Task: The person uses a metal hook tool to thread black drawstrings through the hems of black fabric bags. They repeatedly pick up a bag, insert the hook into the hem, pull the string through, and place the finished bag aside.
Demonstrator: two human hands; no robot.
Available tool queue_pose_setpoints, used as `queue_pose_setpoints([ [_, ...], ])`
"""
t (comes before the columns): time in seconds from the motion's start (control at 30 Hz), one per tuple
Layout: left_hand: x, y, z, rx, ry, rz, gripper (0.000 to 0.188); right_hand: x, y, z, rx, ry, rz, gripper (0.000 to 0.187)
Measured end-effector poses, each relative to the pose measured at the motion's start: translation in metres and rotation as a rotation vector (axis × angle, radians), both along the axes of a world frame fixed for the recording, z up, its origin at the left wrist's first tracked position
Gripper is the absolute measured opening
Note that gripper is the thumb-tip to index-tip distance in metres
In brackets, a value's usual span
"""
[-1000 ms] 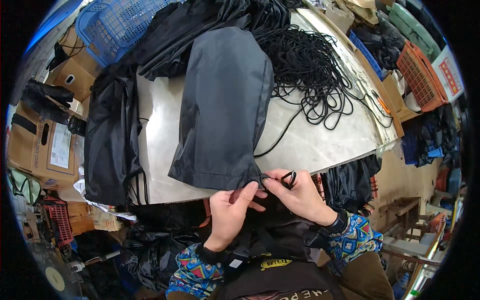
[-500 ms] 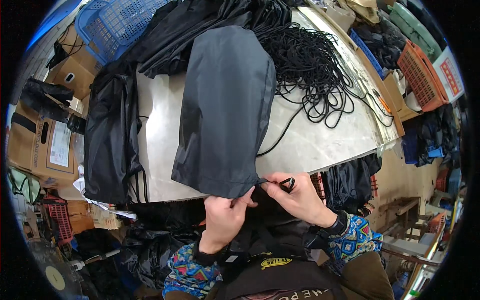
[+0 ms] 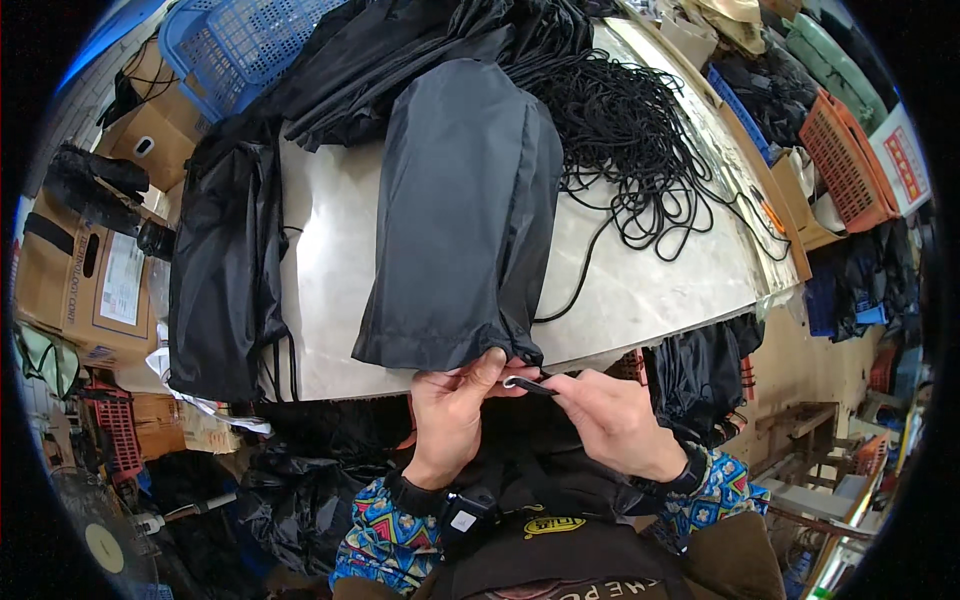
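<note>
A dark grey-black fabric bag (image 3: 455, 210) lies lengthwise over the table's near edge. My left hand (image 3: 450, 420) is closed on its near hem, the thumb on top close to the right corner. Just off that corner, my right hand (image 3: 620, 425) pinches a slim black piece with a bright metal tip (image 3: 528, 385); the tip points left at my left fingers. What kind of piece it is I cannot make out. From the bag's right side, a black cord (image 3: 580, 285) runs to a tangled heap of black cord (image 3: 640, 140).
More black bags (image 3: 420, 50) are heaped at the back of the pale table (image 3: 650, 300). A finished-looking black drawstring bag (image 3: 225, 270) lies at left. Behind it are a blue basket (image 3: 245, 45) and cardboard boxes (image 3: 105, 290). An orange crate (image 3: 850, 155) stands at right.
The bag's near hem has shifted up and slightly right, and its right side is more folded. My right hand has turned, so the black piece's metal tip now faces my left hand.
</note>
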State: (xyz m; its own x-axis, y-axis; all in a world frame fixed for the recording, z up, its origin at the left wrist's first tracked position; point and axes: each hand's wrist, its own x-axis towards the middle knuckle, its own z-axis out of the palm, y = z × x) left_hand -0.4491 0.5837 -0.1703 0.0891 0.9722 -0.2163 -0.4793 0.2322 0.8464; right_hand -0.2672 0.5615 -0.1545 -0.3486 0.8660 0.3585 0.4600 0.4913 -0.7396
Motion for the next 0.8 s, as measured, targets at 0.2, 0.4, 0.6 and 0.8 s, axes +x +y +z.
queue_pose_setpoints([
  [0.2,-0.001,0.0001,-0.0009,0.043,0.011,0.07,0.011,-0.0004,-0.0007,0.0027,0.037,-0.099,-0.099,0.027],
  [0.4,-0.002,-0.0003,-0.0025,0.048,0.029,0.074,0.011,-0.0023,0.0021,0.0019,0.044,-0.11,-0.075,0.028],
  [0.6,-0.0036,-0.0006,0.0011,0.025,0.069,0.071,0.011,-0.0053,0.0004,0.0037,0.097,-0.276,-0.1,0.035],
  [0.8,-0.0038,0.0,-0.0012,0.0,0.014,0.111,0.01,-0.0049,0.0016,0.0047,0.146,-0.321,-0.103,0.041],
])
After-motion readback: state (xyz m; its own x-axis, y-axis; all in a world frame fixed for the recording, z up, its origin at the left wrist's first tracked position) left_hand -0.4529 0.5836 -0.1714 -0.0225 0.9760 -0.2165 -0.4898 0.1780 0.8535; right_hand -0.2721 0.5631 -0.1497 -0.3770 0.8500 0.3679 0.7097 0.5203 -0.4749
